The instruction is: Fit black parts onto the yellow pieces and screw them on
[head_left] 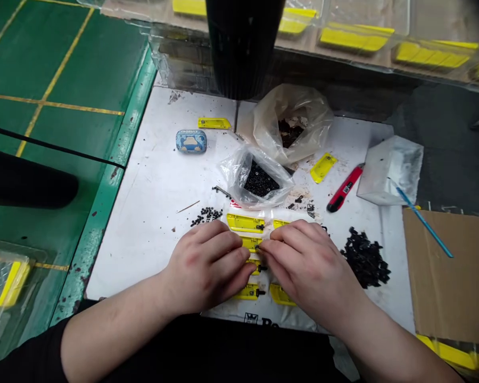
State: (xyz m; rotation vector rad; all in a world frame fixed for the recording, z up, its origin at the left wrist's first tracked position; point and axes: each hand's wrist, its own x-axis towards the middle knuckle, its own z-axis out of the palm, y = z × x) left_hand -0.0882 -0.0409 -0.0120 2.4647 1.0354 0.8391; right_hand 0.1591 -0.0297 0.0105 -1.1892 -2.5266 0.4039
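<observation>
Two columns of yellow plastic parts lie on a white printed bag in front of me, several with a small black piece at the right end. My left hand (209, 266) is closed over the left end of one yellow plastic part (250, 243) in the left column. From the other side, the pinched fingertips of my right hand (307, 260) meet that part's right end, by its black piece. Whatever sits between the right fingertips is hidden. Beyond the hands, a clear bag of small black pieces (259, 178) stands open.
Loose black pieces (365, 258) are heaped at right; tiny black bits (206, 215) lie left. Farther back are a larger plastic bag (323, 109), a blue case (191, 141), a red utility knife (345, 188) and a translucent block (391, 170). A dark column (245, 48) hangs over the back.
</observation>
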